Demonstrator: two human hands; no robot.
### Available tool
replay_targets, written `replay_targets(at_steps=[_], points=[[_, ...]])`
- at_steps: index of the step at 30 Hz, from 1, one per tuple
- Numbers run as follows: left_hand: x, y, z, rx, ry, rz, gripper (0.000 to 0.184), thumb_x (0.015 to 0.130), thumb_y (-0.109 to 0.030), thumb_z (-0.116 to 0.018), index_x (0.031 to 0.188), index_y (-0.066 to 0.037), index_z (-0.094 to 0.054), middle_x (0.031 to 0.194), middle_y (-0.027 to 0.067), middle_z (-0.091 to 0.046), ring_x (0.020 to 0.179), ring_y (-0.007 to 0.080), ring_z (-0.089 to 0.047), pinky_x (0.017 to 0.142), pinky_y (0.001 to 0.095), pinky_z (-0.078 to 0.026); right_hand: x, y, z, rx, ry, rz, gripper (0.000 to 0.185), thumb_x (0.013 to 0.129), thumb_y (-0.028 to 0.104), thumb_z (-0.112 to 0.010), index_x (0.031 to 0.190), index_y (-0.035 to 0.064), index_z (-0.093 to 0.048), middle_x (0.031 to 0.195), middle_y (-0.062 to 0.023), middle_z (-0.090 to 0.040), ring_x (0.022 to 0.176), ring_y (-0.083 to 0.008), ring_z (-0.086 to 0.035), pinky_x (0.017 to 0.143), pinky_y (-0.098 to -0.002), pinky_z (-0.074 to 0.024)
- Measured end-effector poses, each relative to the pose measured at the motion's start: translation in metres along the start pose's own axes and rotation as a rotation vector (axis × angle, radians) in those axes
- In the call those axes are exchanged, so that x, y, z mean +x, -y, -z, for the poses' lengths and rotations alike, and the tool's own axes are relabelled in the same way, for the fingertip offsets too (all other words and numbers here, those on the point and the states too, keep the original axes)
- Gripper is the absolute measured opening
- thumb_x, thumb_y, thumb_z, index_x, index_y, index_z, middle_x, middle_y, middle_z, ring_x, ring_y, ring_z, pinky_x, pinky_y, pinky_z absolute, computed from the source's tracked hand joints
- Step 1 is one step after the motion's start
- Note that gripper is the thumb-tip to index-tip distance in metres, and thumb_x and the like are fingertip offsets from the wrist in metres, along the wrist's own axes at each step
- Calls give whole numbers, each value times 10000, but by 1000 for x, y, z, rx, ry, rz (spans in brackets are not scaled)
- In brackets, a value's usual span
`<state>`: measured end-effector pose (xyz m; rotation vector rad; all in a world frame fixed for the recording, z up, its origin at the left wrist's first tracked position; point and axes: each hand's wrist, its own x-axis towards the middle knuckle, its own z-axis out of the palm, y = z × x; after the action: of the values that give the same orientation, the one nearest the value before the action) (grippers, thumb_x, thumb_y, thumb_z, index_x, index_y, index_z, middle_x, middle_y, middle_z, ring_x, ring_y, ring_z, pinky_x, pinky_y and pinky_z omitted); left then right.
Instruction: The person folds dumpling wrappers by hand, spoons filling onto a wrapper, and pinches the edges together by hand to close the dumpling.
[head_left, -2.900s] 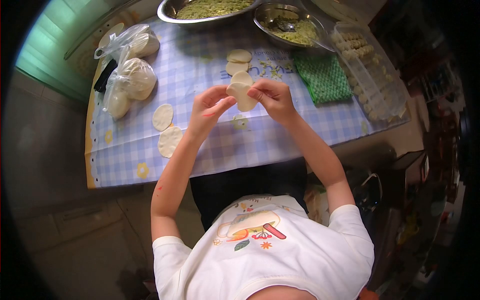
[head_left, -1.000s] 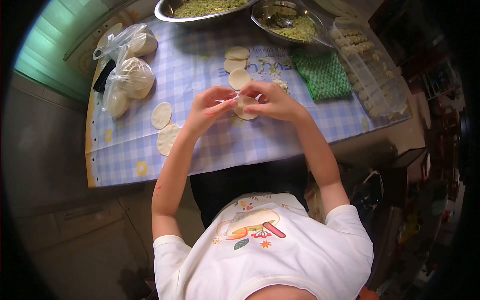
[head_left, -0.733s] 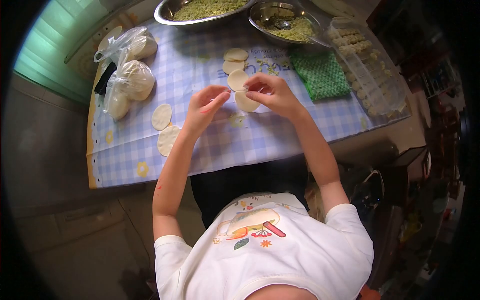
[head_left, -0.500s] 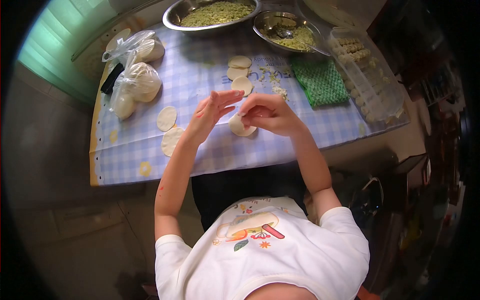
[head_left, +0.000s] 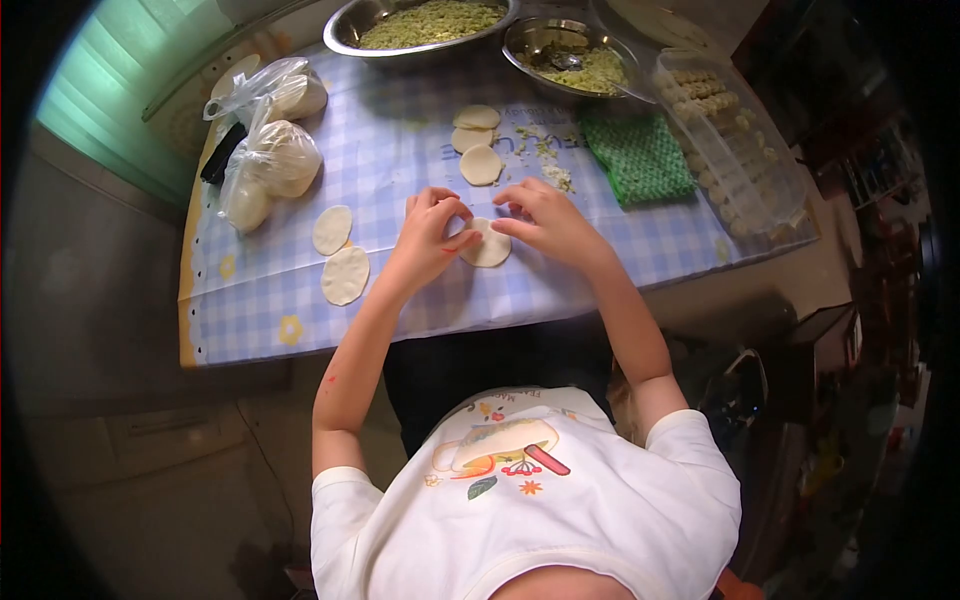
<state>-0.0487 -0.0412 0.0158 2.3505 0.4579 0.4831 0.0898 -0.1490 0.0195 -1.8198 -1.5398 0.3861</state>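
Observation:
A round dumpling wrapper [head_left: 487, 249] lies flat on the tablecloth between my hands. At its left edge is my left hand [head_left: 432, 235], fingers curved, with the thumb touching or just over the dough and a gap between thumb and index finger. My right hand [head_left: 548, 222] is on the other side, its thumb at the wrapper's upper right edge and its fingers spread a little. Just beyond them a short row of wrappers [head_left: 481, 166] runs away from me, partly overlapping. Two more wrappers [head_left: 345, 276] rest to the left of my left forearm.
Plastic bags of dough [head_left: 285, 160] sit at the left. At the back stand a large basin of green filling [head_left: 335, 38] and a smaller steel bowl [head_left: 512, 62] with a spoon. A green cloth [head_left: 637, 157] and a clear box of dumplings [head_left: 735, 150] lie right. Filling crumbs [head_left: 553, 178] are scattered nearby.
My hands have moved apart and down around the nearest wrapper. The left fingers have curled from stretched out; the right fingers have opened from a pinch.

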Motion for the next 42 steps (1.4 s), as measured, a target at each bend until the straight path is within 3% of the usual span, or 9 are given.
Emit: replay_targets(at_steps=[10, 19, 24, 27, 29, 30, 34, 38, 42], points=[[-23, -31, 26, -488, 81, -85, 118, 664, -16, -538, 732, -2, -442, 647, 55, -515, 611, 92, -486, 567, 205, -388, -5, 16, 16, 342, 86, 267, 340, 630, 221, -584, 902, 43, -485, 858, -82, -480, 820, -159, -456, 688, -255, -368], [-124, 31, 91, -1183, -969, 498, 79, 734, -72, -449, 794, -22, -436, 816, 103, -498, 776, 154, -495, 668, 241, -413, -19, -6, 2, 589, -40, -101, 242, 658, 175, -565, 832, 15, -512, 773, -63, -540, 730, -122, -505, 650, -225, -389], [-137, 45, 137, 246, -1295, 19, 124, 759, -25, -387, 869, 18, -423, 895, 125, -494, 832, 183, -485, 716, 277, -397, -18, 5, 1, 443, -131, -125, 213, 665, 154, -557, 819, 13, -516, 723, -71, -546, 677, -120, -513, 614, -219, -398], [-126, 45, 128, 617, -1033, -36, 159, 764, 2, -356, 907, 31, -420, 954, 134, -478, 838, 185, -486, 726, 269, -385, -17, 7, 0, 396, -241, -112, 180, 669, 140, -550, 790, 10, -523, 700, -68, -547, 637, -115, -512, 585, -213, -398], [-123, 58, 108, 792, -267, 624, 222, 695, 49, -410, 915, 29, -437, 881, 169, -497, 815, 268, -488, 705, 284, -392, -20, 4, 0, 345, -290, -97, 163, 670, 133, -547, 770, 6, -526, 689, -63, -546, 620, -111, -509, 569, -211, -395], [-118, 66, 98, 754, -298, -123, 208, 654, 55, -440, 858, 27, -467, 812, 159, -517, 788, 290, -495, 669, 298, -402, -21, 2, -1, 332, -305, -90, 157, 670, 130, -546, 762, 4, -527, 686, -60, -545, 617, -108, -507, 563, -210, -393], [-135, 35, 97, 581, -617, -173, 157, 637, 71, -460, 781, 16, -490, 790, 134, -533, 756, 279, -517, 662, 310, -401, -20, 3, -1, 351, -337, -137, 138, 669, 116, -541, 744, 1, -527, 667, -50, -541, 610, -101, -503, 547, -207, -384], [-179, 47, 90, 589, -1276, 225, 80, 714, -2, -457, 773, 15, -509, 737, 98, -541, 653, 188, -518, 628, 267, -397, -18, 7, -4, 246, -313, -117, 140, 662, 118, -545, 742, 4, -530, 659, -62, -540, 592, -111, -507, 529, -210, -385], [-231, 115, 138, 235, -1212, 493, 197, 723, -145, -501, 807, 33, -510, 758, 95, -528, 683, 151, -492, 622, 244, -383, -18, 9, -4, 213, -246, -70, 146, 661, 121, -545, 742, 0, -529, 661, -68, -540, 593, -120, -516, 532, -211, -387]])
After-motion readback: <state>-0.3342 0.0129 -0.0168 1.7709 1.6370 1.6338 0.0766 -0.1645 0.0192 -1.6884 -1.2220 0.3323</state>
